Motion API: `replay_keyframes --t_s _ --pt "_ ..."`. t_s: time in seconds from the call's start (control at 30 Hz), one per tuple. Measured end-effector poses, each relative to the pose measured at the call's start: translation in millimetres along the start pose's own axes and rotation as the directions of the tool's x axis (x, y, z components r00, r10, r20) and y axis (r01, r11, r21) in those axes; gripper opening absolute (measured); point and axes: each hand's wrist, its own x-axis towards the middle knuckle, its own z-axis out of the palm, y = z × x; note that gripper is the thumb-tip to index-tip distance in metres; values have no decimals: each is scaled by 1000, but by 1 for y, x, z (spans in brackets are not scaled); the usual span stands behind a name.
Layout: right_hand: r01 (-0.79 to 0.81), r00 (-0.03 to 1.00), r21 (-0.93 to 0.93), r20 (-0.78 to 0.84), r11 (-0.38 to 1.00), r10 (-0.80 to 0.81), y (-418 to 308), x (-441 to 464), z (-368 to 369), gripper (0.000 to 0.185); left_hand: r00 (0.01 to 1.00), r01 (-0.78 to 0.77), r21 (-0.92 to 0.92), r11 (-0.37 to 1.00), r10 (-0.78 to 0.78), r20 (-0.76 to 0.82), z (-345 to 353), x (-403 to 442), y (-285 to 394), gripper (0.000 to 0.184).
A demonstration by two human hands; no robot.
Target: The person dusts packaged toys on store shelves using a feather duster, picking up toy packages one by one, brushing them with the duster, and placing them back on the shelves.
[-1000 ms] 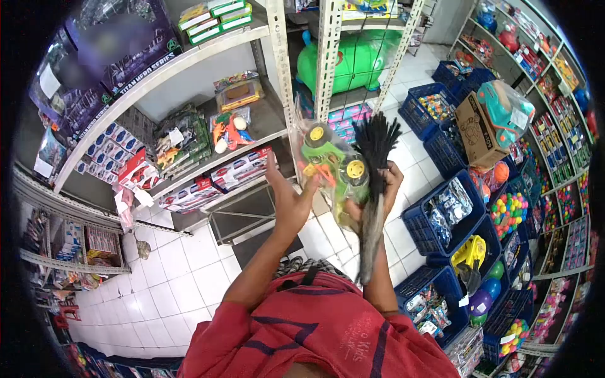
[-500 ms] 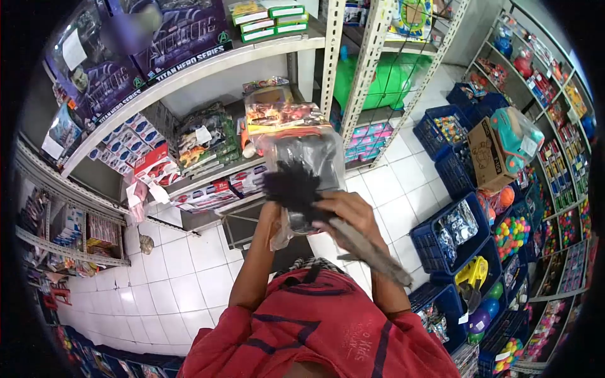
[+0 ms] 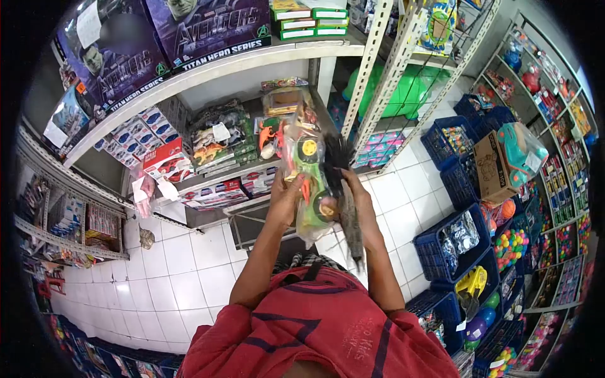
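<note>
A clear plastic bag with a green toy car (image 3: 310,183) in it is held up in front of my chest. The car's dark wheels have a yellow hub, and orange parts show inside the bag. My left hand (image 3: 285,200) grips the bag's left side, thumb on the front. On the bag's right side, my right hand (image 3: 357,192) is closed around a black-bristled duster (image 3: 338,154). Its bristles point away from me and its worn grey handle hangs down toward me. Some fingers of both hands are hidden behind the bag and duster.
Ahead stands a metal shelf (image 3: 208,62) with purple Avengers boxes (image 3: 217,28) on top and bagged toy animals (image 3: 220,135) below. Blue crates (image 3: 454,242) of toys and a brown carton (image 3: 493,165) line the right side. White floor tiles (image 3: 189,280) lie between the shelves.
The bag has turned from its dark side to show the green car. The duster has moved from over the bag to its right side, its handle now steeper. The view has shifted slightly.
</note>
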Motion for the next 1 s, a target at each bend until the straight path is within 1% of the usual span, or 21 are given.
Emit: replay_keyframes --t_s 0.03,0.07,0.1,0.13,0.17,0.2,0.3,0.33,0.43,0.47,0.57,0.67,0.73,0.77,0.8,0.83,0.87,0.9,0.93,0.97,1.0 --pt "0 1000 10 -15 1000 1 13 -1 9 63 999 23 17 1000 -23 -22 -1 0 3 36" --pt "-1 1000 20 -30 1000 1 26 -2 18 70 1000 -6 33 999 5 27 -2 -3 9 38" --pt "-1 999 30 -46 1000 2 39 -3 28 77 1000 4 64 998 -5 15 -7 -1 10 40" --pt "-157 987 210 -8 965 163 51 -5 35 80 1000 16 94 995 -16 0 -12 1 10 42" --pt "-308 949 374 61 875 308 51 -4 39 83 1000 25 123 992 -23 -19 -17 4 11 45" --pt "-359 928 475 93 803 360 51 -5 42 86 998 10 100 995 -4 -65 -22 6 11 43" --pt "-299 938 761 125 575 322 38 0 45 82 990 -137 275 952 140 8 -31 15 4 41" --pt "-339 926 792 187 508 327 29 3 40 77 969 -245 319 916 242 49 -34 21 -1 42" --pt "-326 937 707 155 628 313 34 8 40 68 934 -330 610 721 344 99 -23 23 18 38" --pt "-276 958 590 102 759 270 58 9 46 62 930 -345 629 697 344 129 -25 26 20 45" --pt "-293 953 687 152 665 263 77 13 51 59 897 -359 870 337 381 223 -15 30 35 47" --pt "-358 930 757 233 547 286 95 22 52 60 890 -320 918 233 407 207 -6 38 26 65" --pt "-392 915 753 259 529 308 111 29 52 62 853 -101 943 318 515 -82 -1 49 10 77" --pt "-394 916 717 251 576 314 121 34 53 64 892 -59 876 480 420 -170 0 54 9 82" --pt "-396 916 677 243 620 320 129 39 52 65 914 4 784 621 317 -255 1 59 8 88" --pt "-382 924 659 262 648 278 136 42 50 66 976 69 574 816 63 -207 -4 62 14 92" --pt "-369 929 640 284 674 239 120 51 40 67 981 191 328 925 -172 -85 -8 64 16 97" --pt "-356 930 622 307 697 201 112 57 36 68 979 198 286 938 -175 -105 -9 66 14 96" --pt "-355 934 640 278 682 226 112 59 38 65 976 206 243 948 -181 -124 -10 67 11 94" --pt "-398 916 616 309 680 256 112 62 35 65 971 216 198 956 -190 -145 -13 69 5 93" --pt "-442 895 589 342 677 288 110 66 31 64 954 258 218 941 -212 -213 -18 73 -5 87"
